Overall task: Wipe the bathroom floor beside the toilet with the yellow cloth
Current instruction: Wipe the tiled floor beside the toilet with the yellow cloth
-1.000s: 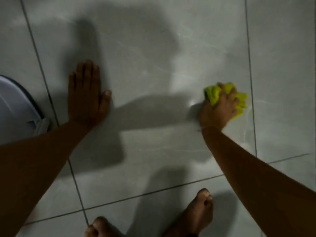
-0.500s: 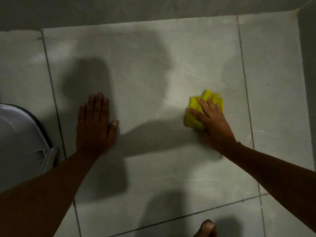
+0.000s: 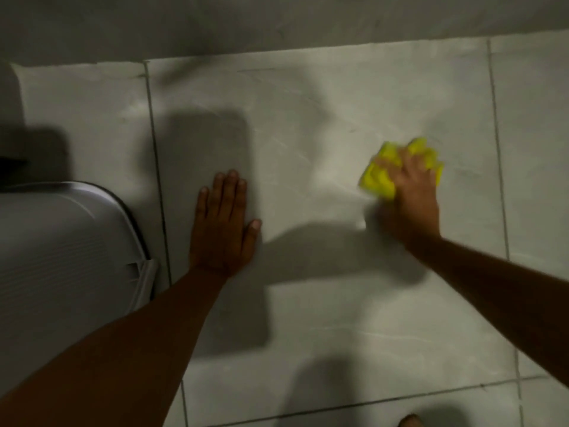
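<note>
Since half a second ago the right hand [image 3: 412, 198] has carried the crumpled bright yellow cloth [image 3: 381, 174] a little to the right across the tile, and more of the wall base now shows at the top of the view; the left hand [image 3: 223, 229] stays planted where it was.

The pale grey marble-look tiled floor [image 3: 323, 318] fills most of the view. The large tile under both hands is bare between them and on the near side of the forearms, crossed only by their shadows. Beyond both hands, the floor ends at the grey wall base [image 3: 277, 23], with a broad strip of open tile between the fingertips and that edge. A dark grout line runs just right of the right hand, with more bare tile past it. Another grout line runs just left of the left hand.

Past that line, left of the left hand, is the rounded white toilet [image 3: 61, 257], its curved dark-edged rim near the wrist but apart from it.

The left hand lies flat on the tile, palm down, fingers together, thumb out, holding nothing. The right hand is blurred, pressed down on the cloth with fingers spread and curled over it; the cloth sticks out ahead and to the left of the fingers, on the floor.
</note>
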`<act>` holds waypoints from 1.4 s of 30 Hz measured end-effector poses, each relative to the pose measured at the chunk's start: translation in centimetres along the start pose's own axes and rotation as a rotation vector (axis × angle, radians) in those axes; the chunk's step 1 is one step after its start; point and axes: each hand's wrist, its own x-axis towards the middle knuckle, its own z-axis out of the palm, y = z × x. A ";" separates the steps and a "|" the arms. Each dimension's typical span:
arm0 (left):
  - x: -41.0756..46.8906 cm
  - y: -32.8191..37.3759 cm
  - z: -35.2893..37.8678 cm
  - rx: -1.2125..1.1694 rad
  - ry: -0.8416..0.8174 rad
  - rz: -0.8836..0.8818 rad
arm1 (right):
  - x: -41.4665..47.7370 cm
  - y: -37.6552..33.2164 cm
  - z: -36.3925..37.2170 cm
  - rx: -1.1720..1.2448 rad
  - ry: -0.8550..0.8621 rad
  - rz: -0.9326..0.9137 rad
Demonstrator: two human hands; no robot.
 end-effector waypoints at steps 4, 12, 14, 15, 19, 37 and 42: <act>-0.2 -0.2 0.3 -0.004 0.005 0.013 | 6.4 -8.6 1.2 0.067 0.105 0.146; -0.1 -0.3 0.3 -0.016 0.014 0.022 | 6.6 -10.1 1.7 0.039 0.013 0.022; -0.2 -0.4 0.4 -0.017 0.025 0.028 | 5.9 -12.4 2.8 0.020 0.036 -0.063; -0.3 -0.3 0.3 -0.014 0.022 0.025 | 3.5 -11.7 4.0 -0.038 -0.012 -0.284; -0.3 -0.3 0.2 -0.029 -0.005 0.025 | -8.5 -2.4 4.5 -0.275 -0.195 -0.846; -0.3 -0.3 0.0 -0.036 -0.007 0.035 | -19.7 -12.1 10.0 0.048 -0.009 -0.095; -0.3 -0.3 -0.5 -0.036 -0.015 0.040 | -28.3 -4.2 8.2 -0.103 -0.311 -0.650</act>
